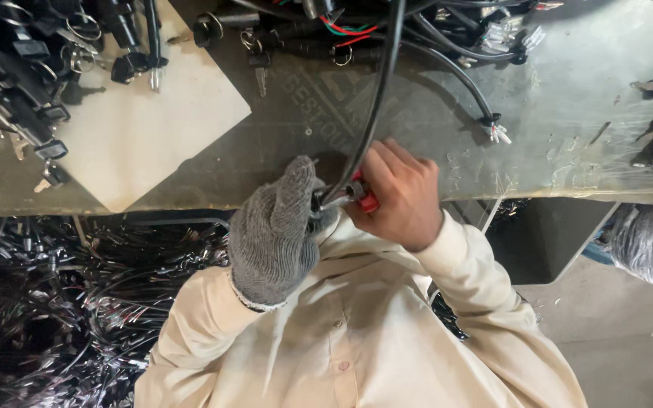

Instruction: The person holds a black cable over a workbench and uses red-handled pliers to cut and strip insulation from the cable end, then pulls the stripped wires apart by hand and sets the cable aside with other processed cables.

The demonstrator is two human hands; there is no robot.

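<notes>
My left hand (pixel 275 230), in a grey knitted glove, is closed around the near end of a black cable (pixel 378 98) at the table's front edge. The cable runs from my hands up across the table to the far side. My right hand (pixel 398 196) is bare and grips a red-handled tool (pixel 366 198) whose metal tip meets the cable end right beside the glove. Both hands touch each other over the table edge. The tool's jaws are mostly hidden by my fingers.
The grey worktable (pixel 568 98) carries a pale board (pixel 145 128), a heap of black key switches with keys (pixel 32 68) at far left, and more wired cables (pixel 485 121) at the back. A pile of dark wire bundles (pixel 54 302) lies on the floor at left.
</notes>
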